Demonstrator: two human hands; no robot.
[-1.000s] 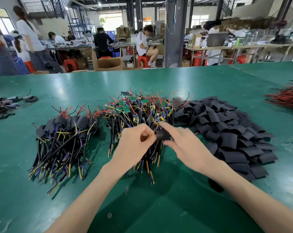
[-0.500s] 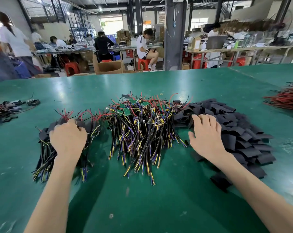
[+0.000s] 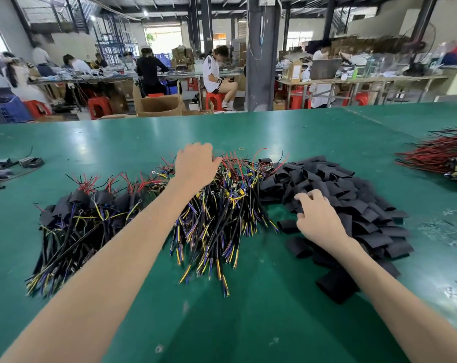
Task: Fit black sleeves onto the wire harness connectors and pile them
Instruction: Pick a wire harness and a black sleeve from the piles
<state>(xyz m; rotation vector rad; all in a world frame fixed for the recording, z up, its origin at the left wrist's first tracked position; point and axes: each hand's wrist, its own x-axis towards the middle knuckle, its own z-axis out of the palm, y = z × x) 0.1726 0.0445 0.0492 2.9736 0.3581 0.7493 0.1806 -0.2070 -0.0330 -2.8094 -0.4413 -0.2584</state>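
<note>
Half a second ago the left hand (image 3: 196,166) lay on the left-hand pile of sleeved harnesses (image 3: 78,218), multicoloured wires with black-wrapped heads. It is now across at the far end of the middle heap of bare harnesses (image 3: 222,218), black, yellow and blue leads with red tails. Reading: one finished piece is piled and the next cycle is starting.

Left fingers are curled down into the red tails; whether they have hold of a harness cannot be told. The right hand (image 3: 319,218), flat a moment back, now has bent fingers with the tips dug into the heap of flat black tube sleeves (image 3: 353,192); no sleeve is seen lifted clear.

The three piles sit side by side, edges touching. The green table top (image 3: 248,323) is bare towards the person, probably enough room to fit a sleeve. A red wire bundle (image 3: 437,155) lies well apart, far right.
</note>
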